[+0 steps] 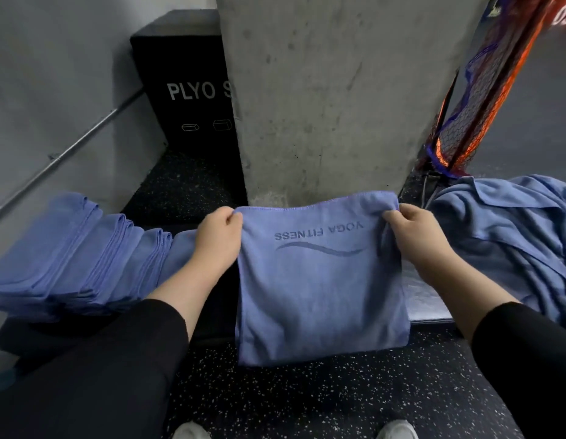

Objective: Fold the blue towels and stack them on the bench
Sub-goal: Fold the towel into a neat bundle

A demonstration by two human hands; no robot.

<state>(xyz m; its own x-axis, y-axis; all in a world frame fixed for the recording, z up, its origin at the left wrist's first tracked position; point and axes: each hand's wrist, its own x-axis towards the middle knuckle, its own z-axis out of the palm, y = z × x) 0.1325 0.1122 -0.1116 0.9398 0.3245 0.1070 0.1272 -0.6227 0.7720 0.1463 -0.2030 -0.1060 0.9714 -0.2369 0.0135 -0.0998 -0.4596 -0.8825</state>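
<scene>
A blue towel point(319, 286) printed "YOGA FITNESS" upside down hangs in the middle, its lower edge over the bench's front. My left hand point(216, 239) pinches its top left corner. My right hand point(413, 234) pinches its top right corner, where the cloth bunches. Several folded blue towels point(75, 264) lie overlapped in a slanting stack on the left end of the bench point(424, 299). A heap of unfolded blue towels point(509, 236) covers the right end.
A concrete pillar point(338, 96) rises directly behind the bench. A black plyo box point(183, 90) stands behind it on the left, beside a grey wall with a metal rail point(69, 153). Orange and blue netting point(475, 99) leans at the right. Speckled black floor point(307, 400) lies below.
</scene>
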